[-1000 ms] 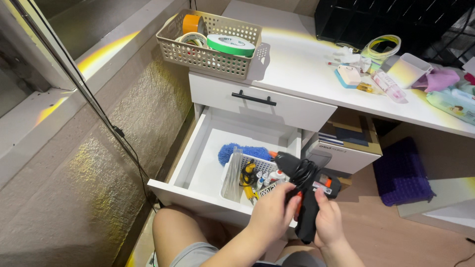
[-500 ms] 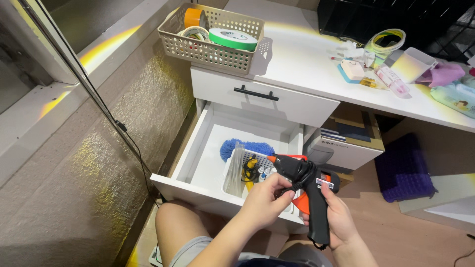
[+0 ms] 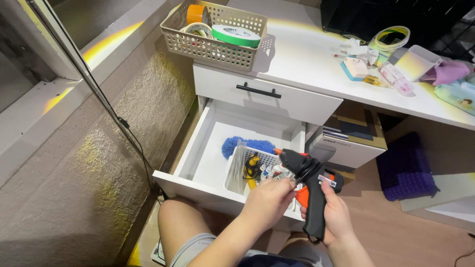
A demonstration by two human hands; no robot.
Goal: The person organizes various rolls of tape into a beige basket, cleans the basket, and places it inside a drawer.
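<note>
Two hands on a glue gun (image 3: 309, 185)
Its handle is clamped by right hand (image 3: 335, 213) fingers; left hand (image 3: 269, 200) fingers are closed on its cord. Judged light, rigid; best gripped there.

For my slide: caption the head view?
Both hands, right hand and left hand, hold a black glue gun over an open white drawer.

A home craft room: white desk (image 3: 307, 64) with tape rolls in a basket (image 3: 217, 47), open supply drawer (image 3: 208, 158).
</note>
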